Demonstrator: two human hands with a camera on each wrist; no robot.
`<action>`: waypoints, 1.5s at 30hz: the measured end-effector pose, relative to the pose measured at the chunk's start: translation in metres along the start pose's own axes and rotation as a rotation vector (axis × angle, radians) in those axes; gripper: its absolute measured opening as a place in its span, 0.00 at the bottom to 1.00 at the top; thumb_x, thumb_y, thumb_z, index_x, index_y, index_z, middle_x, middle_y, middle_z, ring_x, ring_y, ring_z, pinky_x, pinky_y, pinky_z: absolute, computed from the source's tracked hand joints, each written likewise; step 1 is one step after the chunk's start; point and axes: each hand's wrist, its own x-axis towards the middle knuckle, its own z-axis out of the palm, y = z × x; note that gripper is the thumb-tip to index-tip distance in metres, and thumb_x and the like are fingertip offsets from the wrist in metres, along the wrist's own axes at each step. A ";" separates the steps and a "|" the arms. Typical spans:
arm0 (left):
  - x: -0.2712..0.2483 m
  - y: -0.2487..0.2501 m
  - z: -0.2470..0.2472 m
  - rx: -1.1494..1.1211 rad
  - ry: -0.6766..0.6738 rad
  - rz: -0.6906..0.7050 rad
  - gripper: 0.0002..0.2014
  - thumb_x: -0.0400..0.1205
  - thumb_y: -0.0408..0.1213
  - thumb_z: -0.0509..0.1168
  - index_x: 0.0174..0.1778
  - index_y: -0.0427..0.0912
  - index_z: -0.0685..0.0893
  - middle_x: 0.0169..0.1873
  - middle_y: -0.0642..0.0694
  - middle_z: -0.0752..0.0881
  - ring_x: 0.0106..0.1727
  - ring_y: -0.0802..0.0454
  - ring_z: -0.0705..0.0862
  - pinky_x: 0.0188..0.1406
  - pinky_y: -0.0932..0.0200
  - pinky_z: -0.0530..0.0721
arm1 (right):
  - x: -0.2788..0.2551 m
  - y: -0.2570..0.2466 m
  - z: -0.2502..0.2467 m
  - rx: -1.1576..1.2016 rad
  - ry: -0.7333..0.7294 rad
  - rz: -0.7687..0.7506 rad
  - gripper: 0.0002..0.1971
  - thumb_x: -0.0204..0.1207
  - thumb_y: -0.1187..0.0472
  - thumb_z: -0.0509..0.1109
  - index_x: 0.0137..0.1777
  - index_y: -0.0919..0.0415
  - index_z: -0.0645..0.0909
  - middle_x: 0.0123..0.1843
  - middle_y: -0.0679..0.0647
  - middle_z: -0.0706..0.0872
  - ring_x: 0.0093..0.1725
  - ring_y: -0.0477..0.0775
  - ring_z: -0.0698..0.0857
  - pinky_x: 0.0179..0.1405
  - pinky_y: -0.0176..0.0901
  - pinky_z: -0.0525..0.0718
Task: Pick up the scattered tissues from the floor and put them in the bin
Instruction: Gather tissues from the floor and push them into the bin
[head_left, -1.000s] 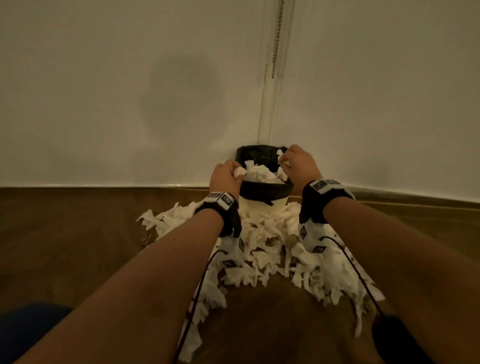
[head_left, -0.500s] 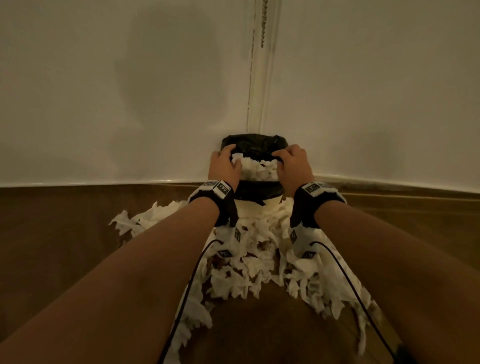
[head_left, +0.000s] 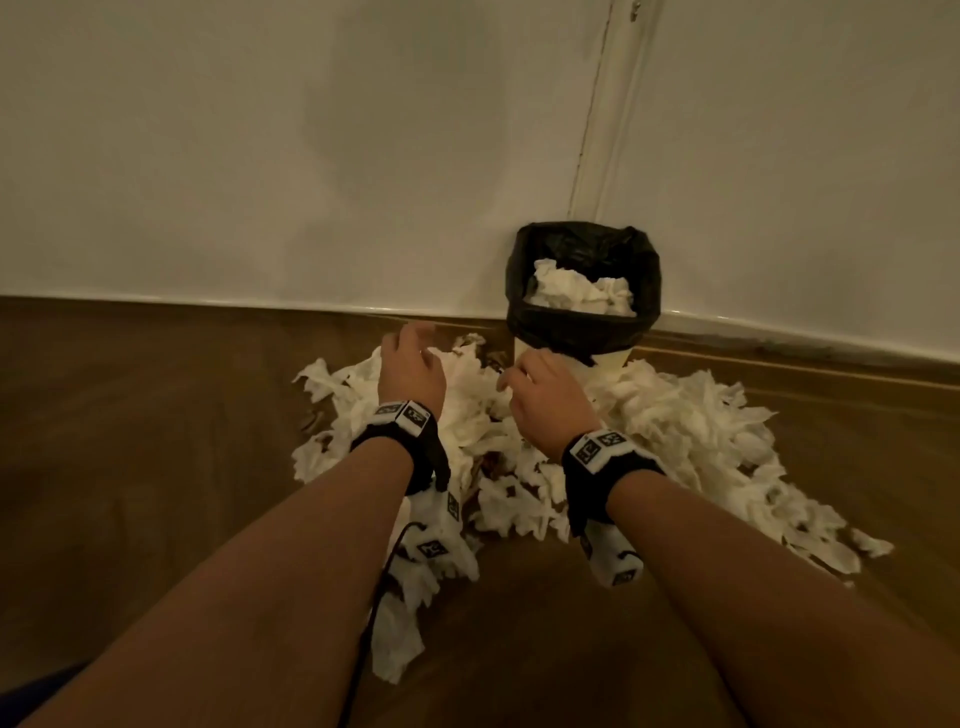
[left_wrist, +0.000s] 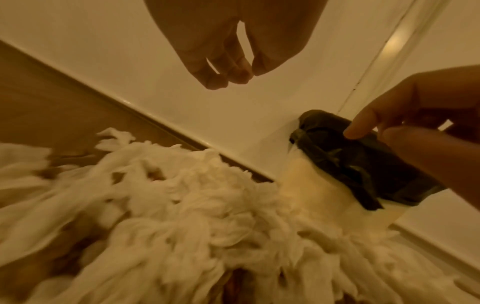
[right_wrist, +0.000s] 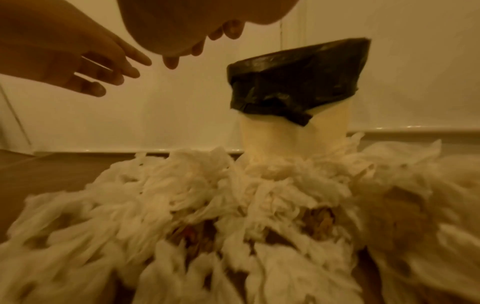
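Tissues (head_left: 519, 467) lie heaped on the wooden floor (head_left: 156, 441) around the foot of the bin (head_left: 584, 317), which stands against the wall (head_left: 311, 156). A wad (head_left: 579, 295) already fills its black liner (head_left: 644, 270). Half a second ago both hands pressed at the rim; now the left hand (head_left: 413, 371) and right hand (head_left: 548, 402) hang over the pile, fingers loosely spread, holding nothing. Judgement: one load delivered, next grab pending, most tissue outstanding.

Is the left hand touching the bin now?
Apart. The head view shows the left hand over the tissues on the floor, with tissue and floor between it and the bin; the right wrist view shows wall between them.
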 end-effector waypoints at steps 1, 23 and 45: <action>-0.008 -0.009 -0.004 0.005 -0.001 -0.012 0.15 0.82 0.28 0.55 0.61 0.45 0.78 0.60 0.43 0.74 0.40 0.53 0.77 0.41 0.61 0.72 | -0.003 -0.008 0.006 0.011 -0.019 -0.012 0.10 0.70 0.71 0.67 0.50 0.66 0.84 0.50 0.64 0.82 0.52 0.66 0.80 0.50 0.55 0.80; -0.220 -0.152 0.005 0.440 -0.195 -0.789 0.33 0.69 0.68 0.65 0.63 0.53 0.67 0.66 0.44 0.65 0.67 0.42 0.67 0.56 0.46 0.75 | -0.065 -0.094 0.139 0.098 -0.514 -0.166 0.22 0.80 0.49 0.60 0.71 0.55 0.68 0.67 0.56 0.69 0.66 0.59 0.67 0.64 0.50 0.73; -0.208 -0.156 -0.004 0.086 -0.116 -0.724 0.20 0.80 0.55 0.61 0.60 0.45 0.72 0.60 0.43 0.72 0.56 0.43 0.77 0.48 0.52 0.76 | -0.044 -0.092 0.139 0.978 -0.311 0.842 0.17 0.80 0.67 0.58 0.30 0.53 0.69 0.32 0.47 0.72 0.33 0.45 0.71 0.39 0.39 0.72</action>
